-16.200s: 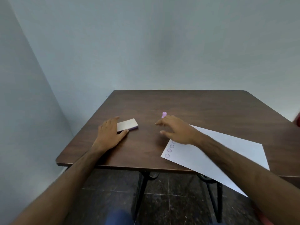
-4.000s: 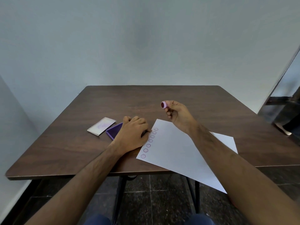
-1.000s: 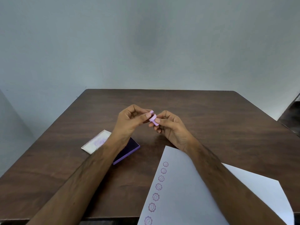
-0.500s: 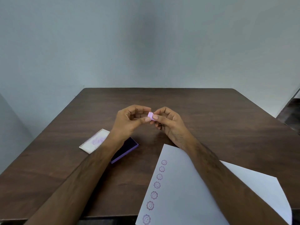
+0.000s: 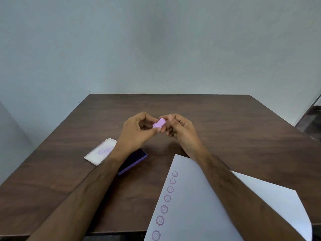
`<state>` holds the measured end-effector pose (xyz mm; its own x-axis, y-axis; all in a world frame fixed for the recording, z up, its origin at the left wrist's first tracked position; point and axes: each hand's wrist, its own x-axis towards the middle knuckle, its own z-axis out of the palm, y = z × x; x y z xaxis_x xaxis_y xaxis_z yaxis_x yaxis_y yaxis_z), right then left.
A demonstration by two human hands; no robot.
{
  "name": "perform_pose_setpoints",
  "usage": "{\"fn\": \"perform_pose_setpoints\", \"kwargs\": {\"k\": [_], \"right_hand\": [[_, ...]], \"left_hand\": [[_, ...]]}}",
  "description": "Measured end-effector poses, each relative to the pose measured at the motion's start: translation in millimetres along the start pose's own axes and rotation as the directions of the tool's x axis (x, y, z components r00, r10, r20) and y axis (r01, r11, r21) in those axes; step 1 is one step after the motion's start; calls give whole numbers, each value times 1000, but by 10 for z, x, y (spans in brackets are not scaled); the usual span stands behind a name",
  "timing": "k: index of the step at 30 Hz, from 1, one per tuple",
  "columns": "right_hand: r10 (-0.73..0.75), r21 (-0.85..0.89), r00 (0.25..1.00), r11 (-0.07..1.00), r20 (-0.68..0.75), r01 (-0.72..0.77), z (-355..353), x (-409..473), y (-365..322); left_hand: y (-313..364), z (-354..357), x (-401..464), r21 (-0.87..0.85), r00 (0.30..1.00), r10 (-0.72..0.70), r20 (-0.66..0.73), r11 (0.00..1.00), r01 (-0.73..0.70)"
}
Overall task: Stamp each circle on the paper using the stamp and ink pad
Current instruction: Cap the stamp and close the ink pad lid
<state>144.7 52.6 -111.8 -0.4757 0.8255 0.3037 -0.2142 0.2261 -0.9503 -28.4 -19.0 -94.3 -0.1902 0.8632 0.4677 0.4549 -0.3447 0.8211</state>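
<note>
Pink, small cylindrical plastic stamp (image 5: 159,123) is pinched between left hand (image 5: 137,133) and right hand (image 5: 179,130) above the table, tilted, with the purple ink pad (image 5: 134,159) lying nearer the left.

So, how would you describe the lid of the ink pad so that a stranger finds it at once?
On the brown table, look left of the left forearm. Two flat rectangles lie there side by side: the ink pad, dark purple, and further left the lid, the only white one, with faint purple marks inside.
</note>
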Motion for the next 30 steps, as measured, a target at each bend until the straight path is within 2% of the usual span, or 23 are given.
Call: {"fn": "perform_pose_setpoints", "kwargs": {"k": [2, 6, 9, 12, 18, 25, 30], "right_hand": [[-27, -117, 1000, 993, -6, 26, 6, -7, -11], [-71, -366, 997, 928, 18, 72, 39, -29, -23], [-35, -464, 999, 885, 9, 35, 69, -34, -29], [0, -521, 1000, 853, -4, -2, 62, -25, -25], [35, -553, 999, 833, -19, -39, 17, 4, -7], [71, -500, 995, 860, -76, -100, 14, 8, 34], [86, -380, 979, 912, -184, -152, -9, -10, -28]], "left_hand": [[-36, 14, -2, 48, 1000, 1, -4, 999, 0], [-140, 1, -6, 292, 994, 33, 109, 954, -64], [-191, 19, 6, 447, 988, 44, 150, 888, -107], [-220, 62, 22, 527, 986, 47, 163, 840, -127], [-281, 81, 57, 575, 982, 42, 185, 806, -142], [-249, 51, 18, 603, 979, 43, 198, 782, -156], [-130, -285, -11, 536, 996, 88, -5, 841, -72]]}}
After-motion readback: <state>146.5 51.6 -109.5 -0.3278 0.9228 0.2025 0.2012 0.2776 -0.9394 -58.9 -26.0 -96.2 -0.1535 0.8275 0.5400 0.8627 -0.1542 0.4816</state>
